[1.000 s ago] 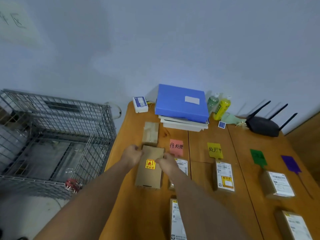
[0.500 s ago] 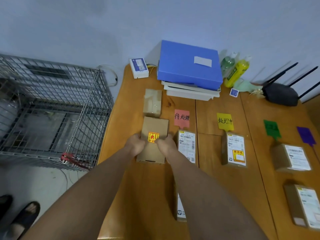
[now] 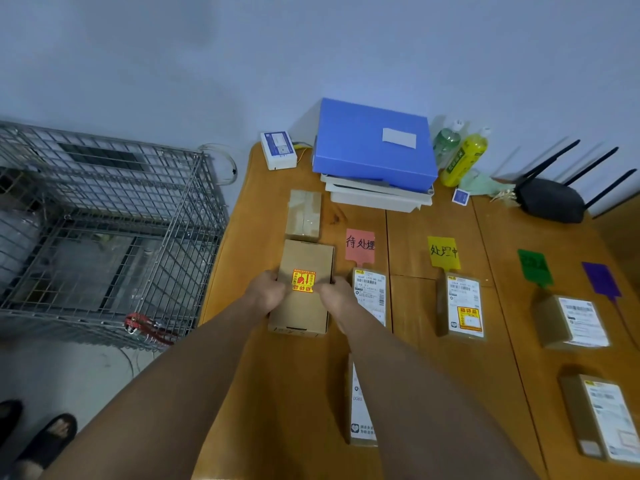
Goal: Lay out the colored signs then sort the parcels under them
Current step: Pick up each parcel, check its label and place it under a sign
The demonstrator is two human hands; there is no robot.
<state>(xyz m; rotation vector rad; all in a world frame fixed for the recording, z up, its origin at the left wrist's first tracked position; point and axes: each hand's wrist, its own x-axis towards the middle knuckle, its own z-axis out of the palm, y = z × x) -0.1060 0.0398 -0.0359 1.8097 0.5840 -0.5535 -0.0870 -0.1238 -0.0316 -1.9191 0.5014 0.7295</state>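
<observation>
Four signs lie in a row on the wooden table (image 3: 433,358): red sign (image 3: 360,245), yellow sign (image 3: 444,252), green sign (image 3: 534,266), purple sign (image 3: 601,280). A brown parcel with a red-yellow sticker (image 3: 304,268) lies left of the red sign. My left hand (image 3: 265,294) grips its left side, my right hand (image 3: 337,294) its right side. A taped small parcel (image 3: 304,214) sits just behind it. Labelled parcels lie under the red sign (image 3: 370,294), yellow sign (image 3: 465,306) and green sign (image 3: 575,322); two more lie nearer me (image 3: 360,407) (image 3: 604,417).
A blue box on white trays (image 3: 374,147) stands at the table's back, with a white device (image 3: 278,150), two bottles (image 3: 465,157) and a black router (image 3: 550,199). A wire cage (image 3: 100,220) stands on the floor left of the table. My sandalled feet (image 3: 45,441) show bottom left.
Both hands slid from the parcel's far corners toward me along its sides and now grip its middle. The camera tilted down and then back up a little.
</observation>
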